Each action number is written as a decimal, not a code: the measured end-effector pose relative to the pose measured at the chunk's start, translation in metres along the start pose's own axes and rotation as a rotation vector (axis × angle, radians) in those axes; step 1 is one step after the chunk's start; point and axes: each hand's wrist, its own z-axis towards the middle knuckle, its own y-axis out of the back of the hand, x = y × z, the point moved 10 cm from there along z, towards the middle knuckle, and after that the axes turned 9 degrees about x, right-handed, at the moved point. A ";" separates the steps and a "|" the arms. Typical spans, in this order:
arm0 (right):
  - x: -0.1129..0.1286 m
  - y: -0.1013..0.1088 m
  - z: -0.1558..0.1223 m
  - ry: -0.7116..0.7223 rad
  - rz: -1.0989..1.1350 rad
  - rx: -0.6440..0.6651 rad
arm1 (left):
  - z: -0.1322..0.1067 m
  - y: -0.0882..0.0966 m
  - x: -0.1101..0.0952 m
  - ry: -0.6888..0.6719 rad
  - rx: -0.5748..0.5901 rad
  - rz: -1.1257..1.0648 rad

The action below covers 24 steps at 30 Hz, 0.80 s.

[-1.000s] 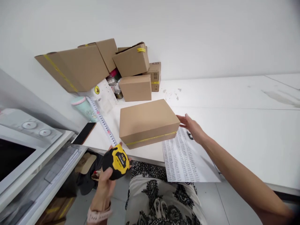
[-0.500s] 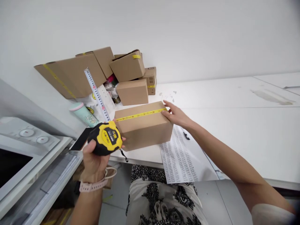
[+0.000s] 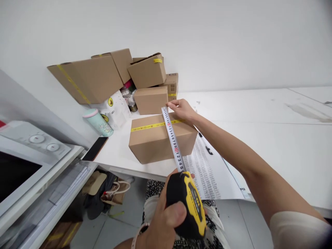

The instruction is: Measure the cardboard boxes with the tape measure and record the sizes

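My left hand [image 3: 168, 211] is wrapped round a black and yellow tape measure [image 3: 190, 204] near my lap. From its case the white blade [image 3: 173, 140] runs up and away, across the top of a closed cardboard box [image 3: 150, 141] with yellow tape along its lid. At the far edge of that box, my right hand [image 3: 183, 109] pinches the blade's end between thumb and finger. The box stands on the white table, and the blade hides part of its top and front side.
Several cardboard boxes [image 3: 95, 76] are stacked against the wall. A mint tumbler [image 3: 97, 122] and a dark phone [image 3: 94, 148] are at the left. Printed sheets [image 3: 204, 173] with a black pen [image 3: 209, 150] lie right of the box. A white appliance with knobs [image 3: 33, 145] stands at far left.
The tape measure has swung from the left side to in front of the box, its blade now over the lid. My right hand has moved off the box's right end onto the blade's end.
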 end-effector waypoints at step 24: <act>-0.019 -0.036 0.022 -0.081 -0.069 0.161 | 0.008 0.007 0.039 -0.004 -0.107 -0.164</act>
